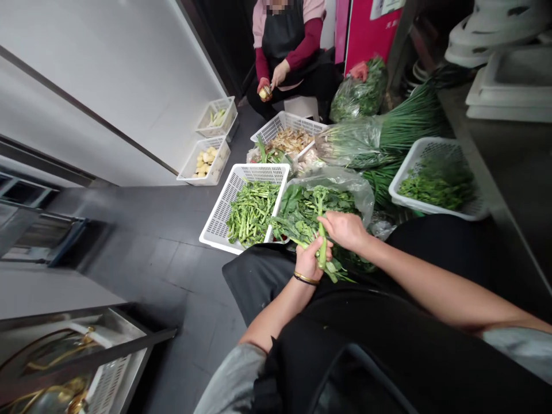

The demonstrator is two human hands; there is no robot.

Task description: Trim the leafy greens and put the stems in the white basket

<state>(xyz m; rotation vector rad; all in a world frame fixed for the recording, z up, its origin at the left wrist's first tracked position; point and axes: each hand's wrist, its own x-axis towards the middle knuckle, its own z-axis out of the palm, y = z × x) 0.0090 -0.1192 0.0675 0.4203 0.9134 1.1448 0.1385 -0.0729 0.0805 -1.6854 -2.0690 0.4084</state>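
My left hand (309, 260) and right hand (345, 229) are both closed on one leafy green stalk (321, 253) over my lap. At eleven o'clock, the white basket (215, 221) holds trimmed stems; the plastic bag (357, 187) at twelve remains nearly full.

My hands (328, 244) near centre; cut-stem basket (224, 221) just left, leaf bag (360, 192) behind, co-worker (287, 52) far.

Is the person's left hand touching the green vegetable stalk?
Touching. The head view shows the left hand closed around the green vegetable stalk, with the right hand gripping it just above.
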